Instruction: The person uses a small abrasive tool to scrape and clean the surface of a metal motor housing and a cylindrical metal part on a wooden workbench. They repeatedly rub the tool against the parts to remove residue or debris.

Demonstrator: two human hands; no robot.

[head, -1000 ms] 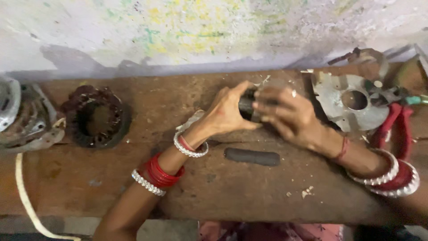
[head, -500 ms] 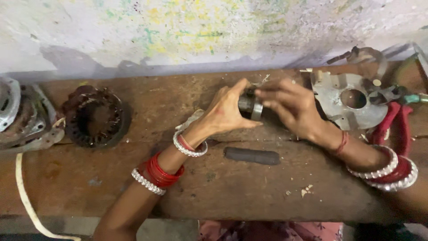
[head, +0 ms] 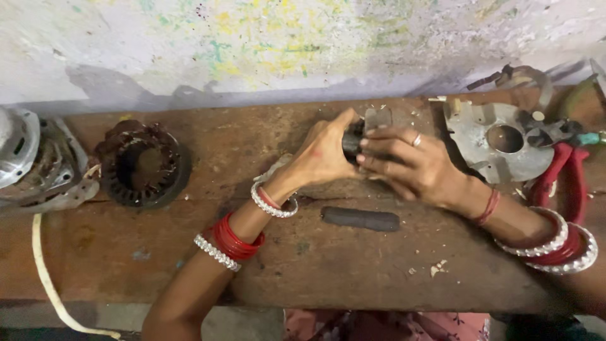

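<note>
Metal part: a small dark cylinder (head: 353, 140) with a grey end, held just above the wooden bench (head: 303, 265), near its back edge and a little right of the middle.
Left hand: left hand (head: 323, 155) comes in from the front edge, thumb and fingers curled round the near and left side of the metal part, clamped on it.
Right hand: right hand (head: 413, 165) covers the right side of the metal part, fingers (head: 385, 146) close together and laid flat over it, tips touching it; a ring sits on one finger.
Wrists: red and silver bangles on both forearms, a red thread at the right wrist.
Dark bar: a short dark bar (head: 360, 219) lies flat on the bench just in front of the hands, not touched.
Right end of bench: a grey metal plate (head: 486, 148) with a round hole, and red-handled pliers (head: 564, 180) beside it.
Left end of bench: a dark round winding ring (head: 144, 165), then a silver motor housing (head: 25, 158) at the corner, with a pale cord (head: 47, 278) hanging over the front edge.
Labels: no package or sign in view; the wall (head: 252, 44) behind is pale with yellow and green stains.
</note>
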